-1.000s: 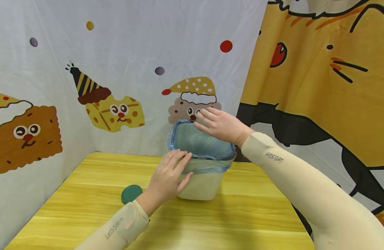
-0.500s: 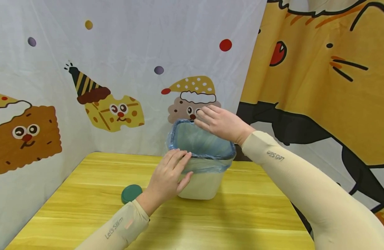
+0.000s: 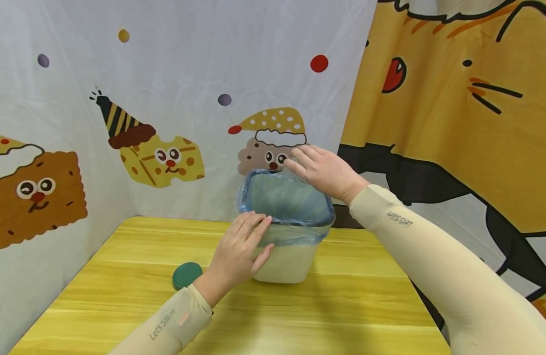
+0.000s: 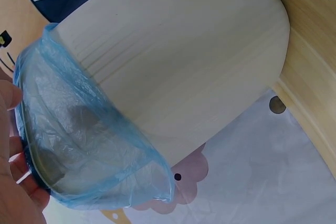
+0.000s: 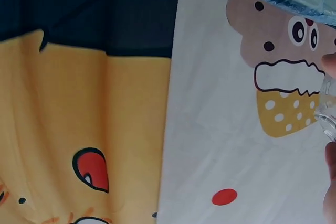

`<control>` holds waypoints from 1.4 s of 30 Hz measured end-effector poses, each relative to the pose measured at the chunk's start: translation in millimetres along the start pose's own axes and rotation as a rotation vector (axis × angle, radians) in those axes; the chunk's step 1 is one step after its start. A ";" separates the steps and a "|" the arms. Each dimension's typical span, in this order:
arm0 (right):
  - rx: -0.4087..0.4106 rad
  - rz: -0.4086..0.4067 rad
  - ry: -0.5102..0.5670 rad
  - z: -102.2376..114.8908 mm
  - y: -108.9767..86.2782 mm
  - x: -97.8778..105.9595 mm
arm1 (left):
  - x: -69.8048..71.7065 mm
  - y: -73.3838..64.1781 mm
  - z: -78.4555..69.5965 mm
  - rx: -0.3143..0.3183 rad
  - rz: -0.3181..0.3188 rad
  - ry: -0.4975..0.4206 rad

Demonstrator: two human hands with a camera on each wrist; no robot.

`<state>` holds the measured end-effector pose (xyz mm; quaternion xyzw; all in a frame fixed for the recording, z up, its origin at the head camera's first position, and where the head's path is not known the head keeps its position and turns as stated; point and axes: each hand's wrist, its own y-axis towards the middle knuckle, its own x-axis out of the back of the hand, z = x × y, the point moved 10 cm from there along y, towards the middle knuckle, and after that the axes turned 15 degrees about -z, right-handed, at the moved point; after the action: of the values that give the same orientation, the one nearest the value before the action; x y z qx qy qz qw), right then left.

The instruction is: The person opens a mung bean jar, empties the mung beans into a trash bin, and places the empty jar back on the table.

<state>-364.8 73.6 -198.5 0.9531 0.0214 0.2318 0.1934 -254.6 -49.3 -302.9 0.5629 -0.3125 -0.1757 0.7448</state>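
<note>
A pale cream bin stands upright on the table. A thin blue plastic bag lines it and folds down over its rim. My left hand rests on the near left of the rim, fingers fairly straight and thumb spread away in front of the bin wall. Above the far right of the rim, my right hand holds a clear, glass-like container. Only its edge shows in the right wrist view; in the head view my hand hides most of it. What it contains cannot be seen.
A round green lid lies on the yellow wood-grain table, left of the bin. Behind the table hangs a white cartoon-printed cloth. A yellow cat-print curtain hangs on the right.
My right hand has shifted slightly right and up, and a bit of the clear container shows below its fingers. My left hand, the bin and the lid have stayed put.
</note>
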 end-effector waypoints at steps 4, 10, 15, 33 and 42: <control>-0.111 0.007 0.088 -8.4 -5.2 -0.8 | 1.0 -0.5 0.2 0.003 -0.001 0.002; -0.370 -0.007 0.227 -31.3 -16.8 -2.0 | 1.3 -1.4 0.3 0.004 -0.002 0.007; -0.697 0.061 0.347 -56.1 -46.0 -7.3 | -0.2 -2.4 0.2 0.003 0.004 0.006; -1.557 -0.082 0.820 -83.7 -154.4 12.4 | -1.4 0.3 -1.5 -0.016 0.016 0.014; -1.642 -0.061 0.818 -81.6 -174.8 21.2 | 0.9 -0.4 -1.2 -0.012 0.017 0.013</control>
<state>-374.1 267.2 -188.7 0.3593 -0.0579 0.4882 0.7932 -253.1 -49.1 -303.2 0.5567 -0.3114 -0.1678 0.7516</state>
